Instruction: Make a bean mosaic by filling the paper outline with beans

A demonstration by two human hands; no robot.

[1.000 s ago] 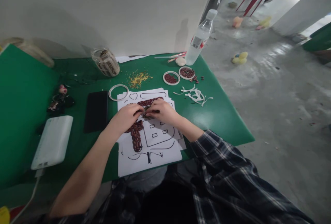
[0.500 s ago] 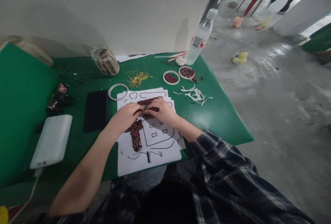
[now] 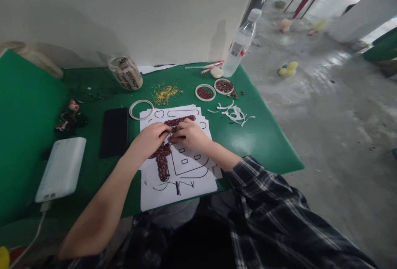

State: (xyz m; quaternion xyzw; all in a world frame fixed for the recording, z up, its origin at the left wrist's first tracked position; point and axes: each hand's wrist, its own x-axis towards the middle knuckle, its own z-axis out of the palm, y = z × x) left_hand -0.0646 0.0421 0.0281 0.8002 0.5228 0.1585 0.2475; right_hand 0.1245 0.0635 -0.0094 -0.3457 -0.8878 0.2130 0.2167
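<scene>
White paper [image 3: 149,196] with black line drawings lies on the green table. Dark red beans [image 3: 163,166] fill a stem-like shape on it, and a band of small red beans [image 3: 182,120] runs above my fingers. My left hand [image 3: 151,138] rests over the paper's left part, fingers pinched on something I cannot make out. Close beside it, my right hand [image 3: 192,135] is also closed, thumb and fingertips together at the drawing; what they hold is too small to name. A little dark green material [image 3: 174,129] shows between the hands.
Behind the paper are a white ring [image 3: 141,110], yellow bits [image 3: 166,94], two lids of red beans [image 3: 204,92] [image 3: 223,87], white strips [image 3: 237,115], a bottle [image 3: 238,47] and a jar [image 3: 126,73]. A phone [image 3: 114,132] and power bank [image 3: 61,169] lie left.
My right hand has shifted slightly left and down, its fingers curled more, uncovering the right end of the red bean band. A person in the background has mostly moved out of view.
</scene>
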